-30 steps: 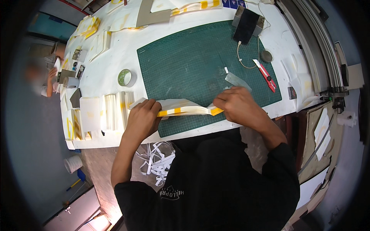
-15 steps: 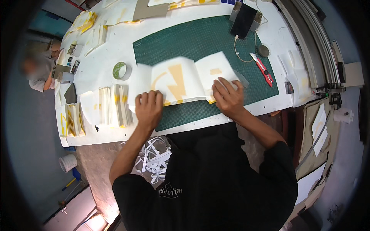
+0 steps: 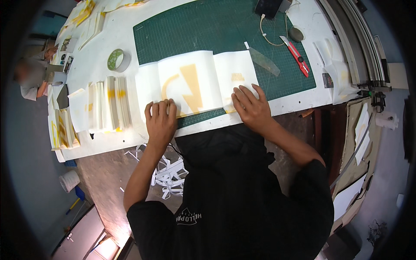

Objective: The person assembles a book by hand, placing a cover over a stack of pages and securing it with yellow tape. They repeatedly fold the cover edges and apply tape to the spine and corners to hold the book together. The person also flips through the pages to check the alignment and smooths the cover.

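Observation:
A white printed sheet (image 3: 208, 99) with pale yellow artwork and upright fold lines is spread over the green cutting mat (image 3: 186, 26). At its lower left edge, my left hand (image 3: 161, 119) is closed on the paper, fingers bent over the top. My right hand (image 3: 252, 108) grips the lower right corner, its thumb at the side edge. What lies under both hands is hidden. Beyond the sheet's right side rests a clear plastic strip (image 3: 265, 62) with a white end. A red utility knife (image 3: 296, 56) lies further right on the mat.
Left of the sheet stand a green tape roll (image 3: 116, 60) and a row of folded printed sheets (image 3: 108, 104). A dark device with a cable (image 3: 266, 8) sits at the back right. A metal rail (image 3: 351, 47) borders the right. Paper offcuts (image 3: 169, 175) fill a spot below the table. Another person sits far left.
The sheet has come down from a raised, bent position to lie flatter on the mat, both hands still at its lower edge. My view has shifted slightly, and the plastic strip shows more fully.

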`<state>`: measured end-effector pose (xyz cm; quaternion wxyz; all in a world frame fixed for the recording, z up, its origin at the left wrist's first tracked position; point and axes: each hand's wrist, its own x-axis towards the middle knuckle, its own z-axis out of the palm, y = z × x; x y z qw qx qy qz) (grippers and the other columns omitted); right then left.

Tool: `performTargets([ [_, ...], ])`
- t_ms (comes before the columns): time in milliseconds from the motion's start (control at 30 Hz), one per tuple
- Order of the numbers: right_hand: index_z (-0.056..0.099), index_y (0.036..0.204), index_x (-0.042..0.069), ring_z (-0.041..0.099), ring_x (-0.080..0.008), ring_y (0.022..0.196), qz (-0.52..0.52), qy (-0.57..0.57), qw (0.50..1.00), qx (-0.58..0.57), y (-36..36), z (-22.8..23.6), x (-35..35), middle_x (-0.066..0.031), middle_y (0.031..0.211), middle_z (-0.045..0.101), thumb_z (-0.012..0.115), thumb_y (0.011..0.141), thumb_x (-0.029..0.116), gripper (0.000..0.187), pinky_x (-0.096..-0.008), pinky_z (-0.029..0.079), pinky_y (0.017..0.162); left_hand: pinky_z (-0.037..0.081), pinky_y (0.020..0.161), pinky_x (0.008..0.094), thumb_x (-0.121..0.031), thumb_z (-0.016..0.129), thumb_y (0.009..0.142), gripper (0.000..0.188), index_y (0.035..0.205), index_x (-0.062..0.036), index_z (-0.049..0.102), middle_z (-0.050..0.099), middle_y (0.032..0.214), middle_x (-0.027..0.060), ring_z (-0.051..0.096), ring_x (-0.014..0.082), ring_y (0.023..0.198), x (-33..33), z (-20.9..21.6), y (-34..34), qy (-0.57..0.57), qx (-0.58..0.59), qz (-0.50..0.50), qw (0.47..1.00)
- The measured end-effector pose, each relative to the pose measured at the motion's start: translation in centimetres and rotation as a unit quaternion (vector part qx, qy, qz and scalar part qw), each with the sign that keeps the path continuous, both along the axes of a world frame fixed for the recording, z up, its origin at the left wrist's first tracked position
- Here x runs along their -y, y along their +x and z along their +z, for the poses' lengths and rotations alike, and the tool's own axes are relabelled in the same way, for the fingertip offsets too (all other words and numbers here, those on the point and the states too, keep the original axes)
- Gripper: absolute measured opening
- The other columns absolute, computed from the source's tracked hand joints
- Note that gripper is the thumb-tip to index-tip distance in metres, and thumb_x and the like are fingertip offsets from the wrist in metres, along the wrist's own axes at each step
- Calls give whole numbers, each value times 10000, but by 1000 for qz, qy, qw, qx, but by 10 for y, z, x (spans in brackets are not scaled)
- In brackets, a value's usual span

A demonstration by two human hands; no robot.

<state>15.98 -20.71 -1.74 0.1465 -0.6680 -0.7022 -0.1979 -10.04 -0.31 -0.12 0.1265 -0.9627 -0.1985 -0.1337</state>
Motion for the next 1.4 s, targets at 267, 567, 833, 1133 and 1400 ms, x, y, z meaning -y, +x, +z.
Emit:
performTargets([
  [267, 651, 1318, -23, 512, -321, 1460, 26, -166, 984, -65, 9, 21, 18, -199, 1523, 565, 666, 825, 17, 495, -611, 299, 1255, 432, 1079, 521, -477, 863, 765, 657, 1181, 1, 686, 644, 1111, 125, 606, 328, 1060, -13, 19, -4, -95, -22, -73, 993],
  [567, 632, 1353, 16, 408, -323, 1538, 61, -227, 945, -228, 33, 28, 28, -174, 1583, 518, 722, 802, 74, 561, -596, 239, 1290, 417, 1082, 521, -573, 810, 807, 690, 1148, 19, 714, 639, 1091, 138, 591, 347, 1075, -13, 21, 0, -115, -35, -78, 990],
  [833, 725, 1248, 63, 468, -349, 1488, 70, -122, 955, -261, 49, 5, 40, -162, 1521, 592, 750, 870, 196, 401, -582, 277, 1279, 412, 1093, 539, -481, 839, 836, 591, 1186, -28, 691, 642, 1135, 127, 600, 345, 1111, 1, 39, 16, -120, -27, -45, 991],
  [1133, 739, 1246, 81, 497, -334, 1469, 69, -132, 962, -231, 50, 10, 38, -135, 1505, 614, 753, 934, 294, 378, -618, 283, 1263, 395, 1231, 516, -247, 807, 909, 503, 1363, -86, 665, 627, 1473, 106, 546, 316, 1422, 41, 25, 93, -224, -24, -213, 951],
  [1400, 719, 1277, 116, 478, -339, 1490, 62, -119, 953, -271, 48, -2, 39, -122, 1543, 585, 757, 937, 281, 379, -637, 283, 1256, 429, 1227, 500, -93, 796, 876, 515, 1377, -90, 676, 625, 1496, 91, 526, 316, 1458, 24, -1, 84, -264, -16, -244, 933],
])
